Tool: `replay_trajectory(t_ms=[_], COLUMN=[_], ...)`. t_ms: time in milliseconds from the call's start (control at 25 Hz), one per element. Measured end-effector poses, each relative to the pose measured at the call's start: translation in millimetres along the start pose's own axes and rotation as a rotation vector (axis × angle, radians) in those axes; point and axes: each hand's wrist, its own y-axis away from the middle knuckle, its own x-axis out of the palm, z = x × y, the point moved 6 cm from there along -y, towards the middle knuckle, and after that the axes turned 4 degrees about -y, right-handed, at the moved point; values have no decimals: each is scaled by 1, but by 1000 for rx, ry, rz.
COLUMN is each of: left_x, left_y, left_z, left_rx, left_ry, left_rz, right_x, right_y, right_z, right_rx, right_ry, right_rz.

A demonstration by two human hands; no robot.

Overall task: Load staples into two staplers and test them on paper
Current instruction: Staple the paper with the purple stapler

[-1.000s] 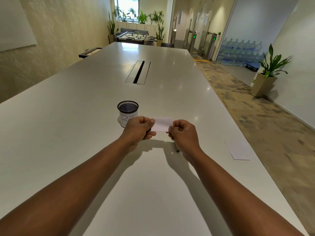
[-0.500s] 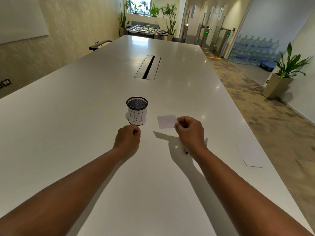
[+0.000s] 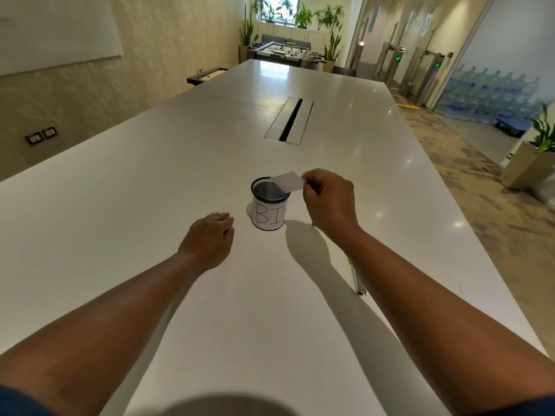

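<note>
My right hand [image 3: 329,201] pinches a small white paper slip [image 3: 289,181] and holds it over the right rim of a black mesh cup [image 3: 269,205] with a white label reading "BI". Left of the cup, my left hand [image 3: 208,240] rests on the white table [image 3: 150,205] with its fingers loosely curled and nothing in it. A slim silver object [image 3: 357,279], possibly a stapler part, lies on the table under my right forearm, mostly hidden. No whole stapler shows.
A cable slot [image 3: 289,120] runs along the table's middle, beyond the cup. The table's right edge drops to a patterned floor with a potted plant [image 3: 531,157] and stacked water bottles [image 3: 492,94] by the wall.
My left hand let go of the slip and came down to the table. My right hand carried the slip left and forward, over the cup's rim. The camera moved closer and tilted down.
</note>
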Motion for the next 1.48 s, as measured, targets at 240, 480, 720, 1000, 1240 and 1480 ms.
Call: replay_trajectory(t_ms=[240,480,720,1000,1240,1480], left_x=[0,0,1,9,34,44], left_y=[-9,-10,-4,21,42,50], left_z=[12,12,10,-34,-113,-157], left_rx=[12,22,19,107,215,254], left_ry=[35,50,41,91,157,192], left_rz=[6,-24,-59,-74,8,26], right_x=[37,53,25,-28,-58,-56], right_y=[-22,-19,-1,50,101,134], right_z=[-1,-5,-22,-64,-84,-92], right_rx=[-154,-158,-58,154,349,352], right_ry=[177,148,72,139,274,316], right_rz=[121,171,77,16,41,53])
